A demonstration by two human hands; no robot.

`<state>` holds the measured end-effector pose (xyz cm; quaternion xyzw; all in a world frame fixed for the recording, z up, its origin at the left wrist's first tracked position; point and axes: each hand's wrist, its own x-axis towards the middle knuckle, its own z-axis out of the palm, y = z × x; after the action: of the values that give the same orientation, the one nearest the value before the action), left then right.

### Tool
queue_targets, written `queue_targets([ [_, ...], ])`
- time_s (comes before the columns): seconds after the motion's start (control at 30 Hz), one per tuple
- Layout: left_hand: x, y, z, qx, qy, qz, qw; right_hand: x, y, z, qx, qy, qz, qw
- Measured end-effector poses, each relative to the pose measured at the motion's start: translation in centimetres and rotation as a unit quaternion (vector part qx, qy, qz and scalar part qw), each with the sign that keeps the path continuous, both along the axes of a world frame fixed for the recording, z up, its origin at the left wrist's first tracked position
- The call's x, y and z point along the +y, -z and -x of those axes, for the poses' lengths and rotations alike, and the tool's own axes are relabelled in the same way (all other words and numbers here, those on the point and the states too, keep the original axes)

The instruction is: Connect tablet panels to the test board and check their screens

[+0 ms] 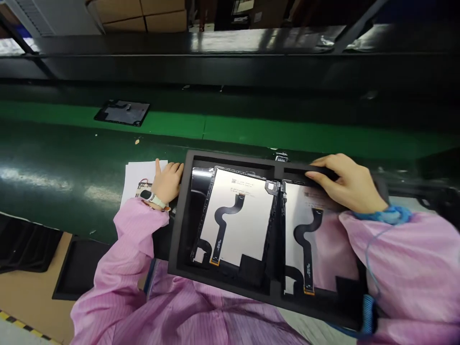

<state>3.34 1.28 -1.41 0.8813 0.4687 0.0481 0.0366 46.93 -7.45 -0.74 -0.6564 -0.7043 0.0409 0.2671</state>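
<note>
A black foam tray (226, 282) lies in front of me with two compartments. Each holds a flat display panel, the left panel (247, 225) and the right panel (325, 249), silvery side up with a curved black ribbon cable across it. My right hand (348, 184) grips the tray's far edge at the right, thumb on the inner side above the right panel. Beside the tray's left edge is my left hand (167, 184), fingers apart over a white paper sheet (134, 172); the tray hides part of this hand.
Another panel (124, 112) lies on the green strip (179, 122) beyond the dark green work surface (64, 158). Black trays (82, 263) sit low at the left on a brown board. A metal rail crosses the back, with cardboard boxes (143, 14) behind it.
</note>
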Motion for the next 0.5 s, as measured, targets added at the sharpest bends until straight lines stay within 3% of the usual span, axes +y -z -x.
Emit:
queue_targets([
  [0.27,1.6,0.8,-2.5,0.069,0.155,0.055,0.984,-1.3,-0.9,0.1,-0.010,0.032,-0.010,0.999],
  [0.5,2.0,1.9,-2.9,0.027,0.169,0.044,0.984,-1.5,-1.4,-0.1,-0.003,0.053,-0.014,0.998],
])
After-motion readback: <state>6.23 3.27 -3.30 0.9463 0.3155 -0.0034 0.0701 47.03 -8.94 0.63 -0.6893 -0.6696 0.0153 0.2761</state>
